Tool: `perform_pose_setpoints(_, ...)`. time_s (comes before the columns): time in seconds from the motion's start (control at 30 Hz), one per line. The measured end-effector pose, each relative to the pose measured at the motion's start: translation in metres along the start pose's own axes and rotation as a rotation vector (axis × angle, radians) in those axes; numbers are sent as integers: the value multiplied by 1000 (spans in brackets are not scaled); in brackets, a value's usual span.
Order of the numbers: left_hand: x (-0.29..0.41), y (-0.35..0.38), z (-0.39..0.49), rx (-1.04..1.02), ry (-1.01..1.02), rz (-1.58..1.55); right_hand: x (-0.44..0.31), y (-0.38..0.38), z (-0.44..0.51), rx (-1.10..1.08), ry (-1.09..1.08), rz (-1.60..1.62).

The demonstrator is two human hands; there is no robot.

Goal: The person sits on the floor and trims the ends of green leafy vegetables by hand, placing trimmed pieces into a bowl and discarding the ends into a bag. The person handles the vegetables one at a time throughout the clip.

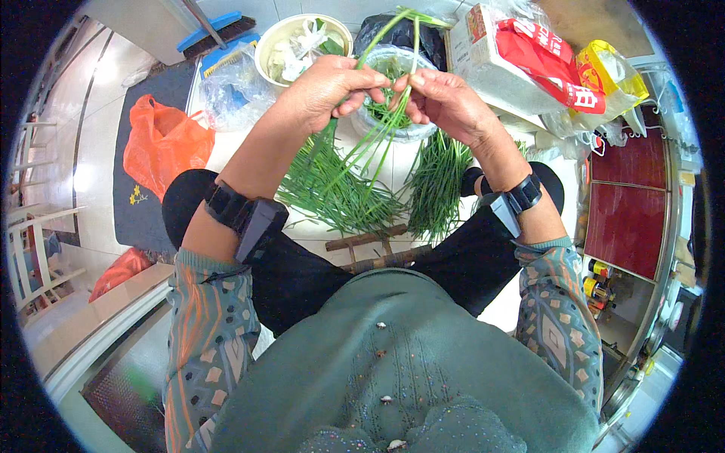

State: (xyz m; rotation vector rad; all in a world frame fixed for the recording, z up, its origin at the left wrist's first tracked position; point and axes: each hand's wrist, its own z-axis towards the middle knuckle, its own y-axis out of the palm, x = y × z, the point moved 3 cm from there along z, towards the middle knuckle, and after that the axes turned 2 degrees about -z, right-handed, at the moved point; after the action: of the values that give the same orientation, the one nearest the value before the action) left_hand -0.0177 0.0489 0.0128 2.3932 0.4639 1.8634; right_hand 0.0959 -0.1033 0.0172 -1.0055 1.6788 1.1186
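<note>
My left hand [334, 88] and my right hand [439, 102] are raised close together above a lined bucket [422, 133] holding green scraps. Green leafy stalks [380, 38] pass through my left hand's fingers. Between the thumb and fingers of my right hand are a few thin stalks with pale ends [416, 48], their green leaves hanging down. Below my left hand a loose pile of long green leaves, likely Chinese chives [340, 189], is spread on the white tiled floor. A denser bunch of them [439, 189] lies below my right hand.
Beyond my hands stand a cream bucket [263, 54] with waste and a white box [481, 62] under a red bag [532, 56]. An orange plastic bag [164, 141] lies on a dark mat [133, 209] at the left, near a blue broom [209, 31]. A wooden stool's edge [368, 238] shows between my legs.
</note>
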Motion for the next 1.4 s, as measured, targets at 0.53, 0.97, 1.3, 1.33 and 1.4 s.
perform_pose_setpoints(0.53, -20, 22, 44, -115, -55, -242, 5, -34, 17, 59, -52, 282)
perform_pose_setpoints(0.97, -19, 29, 45, -156, -72, -276, 6, -28, 16, 53, -45, 267)
perform_pose_setpoints(1.3, -22, 29, 45, -65, -73, -351, 1, -38, 16, 260, -65, 169)
perform_pose_setpoints(1.33, -23, 30, 44, -66, -88, -344, -2, -41, 17, 278, -67, 143)
perform_pose_setpoints(1.4, -24, 30, 44, -47, -100, -326, -5, -44, 16, 312, -77, 117)
